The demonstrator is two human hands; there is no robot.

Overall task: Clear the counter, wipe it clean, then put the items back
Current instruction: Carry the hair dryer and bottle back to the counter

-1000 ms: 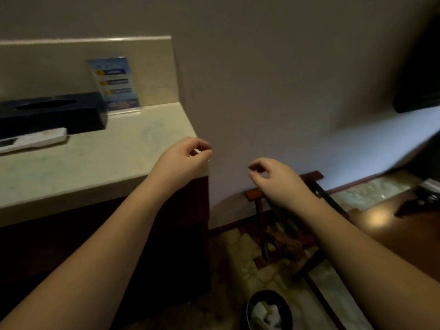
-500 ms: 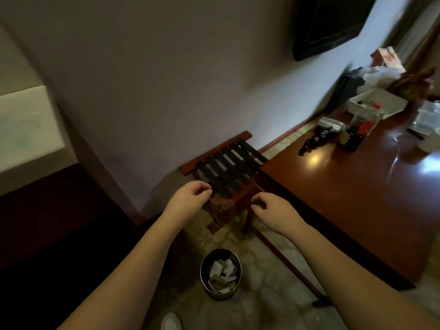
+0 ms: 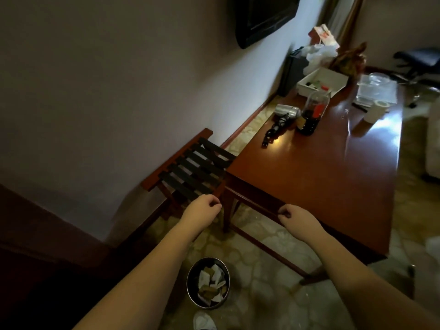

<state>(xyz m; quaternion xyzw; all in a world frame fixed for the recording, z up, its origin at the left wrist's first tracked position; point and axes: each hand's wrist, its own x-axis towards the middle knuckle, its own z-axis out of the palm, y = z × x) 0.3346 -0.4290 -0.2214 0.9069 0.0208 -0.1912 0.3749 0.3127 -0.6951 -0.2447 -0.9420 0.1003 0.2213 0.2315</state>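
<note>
My left hand [image 3: 202,210] hangs over the rack [image 3: 192,172], fingers curled, empty. My right hand [image 3: 297,216] hovers at the desk [image 3: 316,177] edge, likewise empty. The dryer [image 3: 284,113], bottle [image 3: 313,113] and tray [image 3: 321,82] lie up-right of my fingers, so my right hand is nearer. Counter's out of view.

We are seeing two hands [image 3: 202,211], one desk [image 3: 333,186], one luggage rack [image 3: 190,170], one bin [image 3: 207,282], one hairdryer [image 3: 285,113], one white tray [image 3: 333,78].
</note>
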